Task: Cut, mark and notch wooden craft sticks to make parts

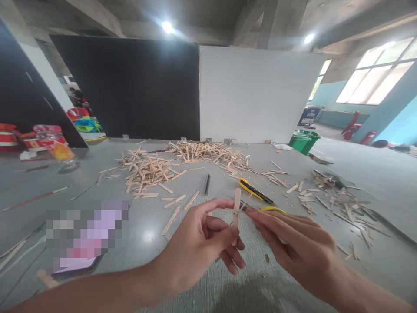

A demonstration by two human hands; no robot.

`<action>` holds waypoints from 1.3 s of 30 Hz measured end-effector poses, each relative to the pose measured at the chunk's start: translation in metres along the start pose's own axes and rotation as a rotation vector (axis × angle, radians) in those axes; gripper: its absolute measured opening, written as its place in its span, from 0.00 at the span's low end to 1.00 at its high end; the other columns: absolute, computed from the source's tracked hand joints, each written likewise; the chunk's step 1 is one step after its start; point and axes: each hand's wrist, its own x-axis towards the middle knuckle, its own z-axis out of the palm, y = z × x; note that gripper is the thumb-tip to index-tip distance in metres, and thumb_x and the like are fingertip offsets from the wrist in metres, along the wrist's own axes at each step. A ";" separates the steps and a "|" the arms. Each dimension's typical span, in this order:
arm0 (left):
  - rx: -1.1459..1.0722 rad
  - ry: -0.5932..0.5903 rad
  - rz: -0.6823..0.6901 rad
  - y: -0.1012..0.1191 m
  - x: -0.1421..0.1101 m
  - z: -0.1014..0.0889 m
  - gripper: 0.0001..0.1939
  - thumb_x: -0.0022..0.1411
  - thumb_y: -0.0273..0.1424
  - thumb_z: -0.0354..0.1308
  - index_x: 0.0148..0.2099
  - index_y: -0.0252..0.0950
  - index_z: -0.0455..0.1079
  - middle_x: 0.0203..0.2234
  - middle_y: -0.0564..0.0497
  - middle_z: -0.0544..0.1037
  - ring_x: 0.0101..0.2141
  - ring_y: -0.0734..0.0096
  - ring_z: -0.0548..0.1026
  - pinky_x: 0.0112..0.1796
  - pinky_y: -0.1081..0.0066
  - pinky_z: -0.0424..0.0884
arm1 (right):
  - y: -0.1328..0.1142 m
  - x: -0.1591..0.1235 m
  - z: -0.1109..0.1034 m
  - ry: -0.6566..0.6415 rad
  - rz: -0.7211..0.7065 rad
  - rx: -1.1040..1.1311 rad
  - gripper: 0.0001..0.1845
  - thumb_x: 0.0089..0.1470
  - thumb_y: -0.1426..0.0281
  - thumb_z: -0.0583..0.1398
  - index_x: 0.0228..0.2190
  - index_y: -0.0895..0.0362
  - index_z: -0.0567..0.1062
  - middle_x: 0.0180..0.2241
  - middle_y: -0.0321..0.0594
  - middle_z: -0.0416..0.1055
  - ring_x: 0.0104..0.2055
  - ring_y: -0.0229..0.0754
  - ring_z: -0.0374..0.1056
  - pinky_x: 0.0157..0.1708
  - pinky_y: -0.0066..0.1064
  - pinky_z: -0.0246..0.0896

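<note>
My left hand grips a flat wooden craft stick, held upright between thumb and fingers. Partway up, the stick has a small rough mark or notch. Close to that mark, my right hand has its fingers pressed together, with a thin sliver of wood showing by the tips. Whatever lies between those fingertips is too small to make out. Just beyond the right hand, a yellow handle shows, partly covered by the fingers. A yellow and black utility knife lies behind it, and a dark pen-like rod rests further left.
Heaps of craft sticks spread over the grey table. More loose sticks and scraps lie at the right. A purple, pixelated object sits at the left, with a bottle behind it. Black and white panels stand at the back.
</note>
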 end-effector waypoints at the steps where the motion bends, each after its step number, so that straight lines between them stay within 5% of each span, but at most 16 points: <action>1: -0.001 0.017 0.010 0.000 -0.001 0.001 0.26 0.68 0.33 0.65 0.62 0.32 0.60 0.26 0.50 0.80 0.25 0.67 0.81 0.26 0.71 0.78 | 0.001 -0.003 0.001 0.002 -0.032 -0.025 0.16 0.65 0.82 0.58 0.52 0.57 0.74 0.43 0.44 0.84 0.40 0.42 0.81 0.39 0.30 0.75; 5: 0.007 0.022 0.020 0.002 -0.004 0.003 0.25 0.68 0.34 0.64 0.61 0.33 0.60 0.26 0.51 0.80 0.24 0.68 0.81 0.26 0.71 0.78 | 0.004 -0.005 0.002 0.000 -0.085 -0.079 0.17 0.65 0.82 0.58 0.53 0.58 0.73 0.43 0.47 0.84 0.41 0.45 0.81 0.37 0.32 0.75; 9: 0.014 -0.008 -0.005 0.003 -0.005 0.001 0.31 0.67 0.32 0.65 0.65 0.34 0.55 0.27 0.51 0.81 0.24 0.68 0.81 0.26 0.71 0.77 | 0.001 0.004 -0.001 -0.044 0.257 0.059 0.08 0.67 0.73 0.59 0.41 0.52 0.80 0.25 0.33 0.79 0.20 0.37 0.71 0.22 0.29 0.67; 11: 0.005 -0.042 -0.026 0.002 -0.003 -0.002 0.29 0.68 0.32 0.64 0.64 0.33 0.56 0.28 0.50 0.81 0.25 0.68 0.81 0.27 0.71 0.77 | 0.000 0.009 -0.003 -0.120 0.403 0.191 0.09 0.68 0.68 0.59 0.38 0.51 0.81 0.22 0.32 0.76 0.19 0.36 0.68 0.19 0.28 0.64; 16: -0.097 -0.113 -0.039 0.000 0.003 -0.007 0.22 0.70 0.33 0.62 0.59 0.32 0.58 0.28 0.50 0.80 0.24 0.72 0.80 0.28 0.73 0.76 | 0.001 0.011 -0.003 -0.178 0.637 0.717 0.21 0.73 0.56 0.51 0.45 0.54 0.78 0.29 0.40 0.79 0.28 0.40 0.75 0.27 0.29 0.72; 21: -0.203 -0.189 -0.041 0.000 0.007 -0.009 0.19 0.69 0.33 0.64 0.53 0.34 0.59 0.29 0.50 0.80 0.24 0.73 0.80 0.28 0.75 0.77 | 0.003 0.011 0.006 -0.214 0.896 1.155 0.20 0.71 0.54 0.53 0.46 0.56 0.75 0.42 0.48 0.78 0.29 0.43 0.76 0.22 0.31 0.73; 29: -0.184 -0.287 -0.002 0.002 0.009 -0.012 0.19 0.71 0.32 0.61 0.58 0.38 0.58 0.29 0.51 0.80 0.23 0.75 0.79 0.25 0.76 0.76 | 0.003 0.010 0.009 -0.199 0.921 1.378 0.20 0.73 0.58 0.50 0.49 0.56 0.76 0.54 0.51 0.73 0.36 0.44 0.77 0.26 0.32 0.74; 35: -0.163 -0.363 -0.034 0.004 0.010 -0.015 0.28 0.72 0.33 0.61 0.65 0.43 0.51 0.30 0.50 0.81 0.24 0.70 0.81 0.25 0.75 0.76 | 0.006 0.015 0.009 -0.338 0.816 1.379 0.11 0.66 0.63 0.63 0.44 0.57 0.76 0.30 0.39 0.76 0.28 0.37 0.73 0.25 0.25 0.71; 39: -0.147 -0.430 -0.057 0.005 0.009 -0.014 0.23 0.72 0.34 0.61 0.62 0.41 0.55 0.30 0.50 0.80 0.24 0.70 0.81 0.27 0.74 0.77 | 0.003 0.015 0.007 -0.310 0.818 1.257 0.13 0.61 0.60 0.67 0.38 0.58 0.76 0.26 0.34 0.73 0.24 0.34 0.68 0.24 0.24 0.68</action>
